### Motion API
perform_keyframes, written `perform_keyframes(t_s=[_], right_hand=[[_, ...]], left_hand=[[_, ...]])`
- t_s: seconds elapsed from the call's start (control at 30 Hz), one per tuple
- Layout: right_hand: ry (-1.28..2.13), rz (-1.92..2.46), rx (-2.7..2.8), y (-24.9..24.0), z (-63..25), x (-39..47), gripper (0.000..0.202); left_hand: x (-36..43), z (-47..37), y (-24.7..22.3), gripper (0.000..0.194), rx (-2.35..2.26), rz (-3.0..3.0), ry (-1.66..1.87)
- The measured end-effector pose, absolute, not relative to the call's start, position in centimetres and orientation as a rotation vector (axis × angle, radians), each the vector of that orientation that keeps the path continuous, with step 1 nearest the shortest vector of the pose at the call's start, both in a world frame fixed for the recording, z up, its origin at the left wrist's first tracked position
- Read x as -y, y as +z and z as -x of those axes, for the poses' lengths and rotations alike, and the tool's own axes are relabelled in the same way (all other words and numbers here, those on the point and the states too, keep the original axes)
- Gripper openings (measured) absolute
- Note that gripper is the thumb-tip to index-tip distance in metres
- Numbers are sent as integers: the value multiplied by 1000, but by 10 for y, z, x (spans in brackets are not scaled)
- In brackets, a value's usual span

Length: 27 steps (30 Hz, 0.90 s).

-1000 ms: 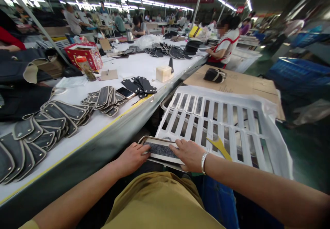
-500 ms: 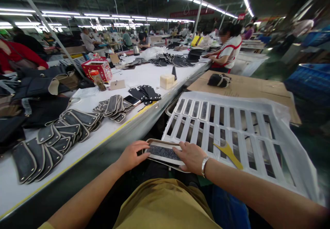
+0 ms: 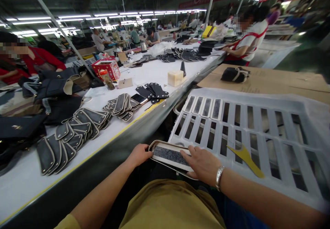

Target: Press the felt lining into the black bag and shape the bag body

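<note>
We're gripping a padded panel [image 3: 170,155] w/ both hands: left hand [image 3: 139,155] pinching its near end, right hand [image 3: 203,163] pressing flat on top. It's hanging off the white slotted rack [image 3: 257,126], by the table [image 3: 160,72]. Risk: panel's sliding off the rack edge, little support underneath. Grey felt-like centre, cream smooth rim, rounded oblong.

A long white surface [image 3: 160,71] runs away to the left, carrying fanned rows of dark trimmed pieces [image 3: 69,136], a phone [image 3: 139,98], a red box [image 3: 107,68] and a pale block [image 3: 175,78]. Beside it, a white slatted rack [image 3: 260,127] bears a yellow cutout [image 3: 246,156].
</note>
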State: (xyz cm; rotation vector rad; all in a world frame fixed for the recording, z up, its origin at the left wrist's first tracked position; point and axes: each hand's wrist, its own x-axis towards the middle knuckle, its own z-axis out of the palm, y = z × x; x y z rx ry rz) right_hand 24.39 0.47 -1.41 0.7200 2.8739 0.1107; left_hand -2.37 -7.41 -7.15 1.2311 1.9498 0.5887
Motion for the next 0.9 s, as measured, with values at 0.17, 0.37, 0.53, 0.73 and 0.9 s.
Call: perform_keyframes(t_s=[0.17,0.37,0.53,0.73,0.9], right_hand=[[29,-674,-2909,-18,-246,-12,66],[3,-585,-2937,-20,-248,-20,66],[17,-587,-2932,-21,-246,-22,64],[-13,-582,-2934,-25,-249,-25,67],[-64,-569,-2922,-25,-248,-33,65]], left_hand=[[78,21,-73,22,-1944,-1205,601],[78,23,-81,29,-1979,-1186,512],[69,24,-62,38,-2081,-1302,328],[53,15,-48,26,-2252,-1485,69],[47,15,-49,27,-2219,-1492,23]])
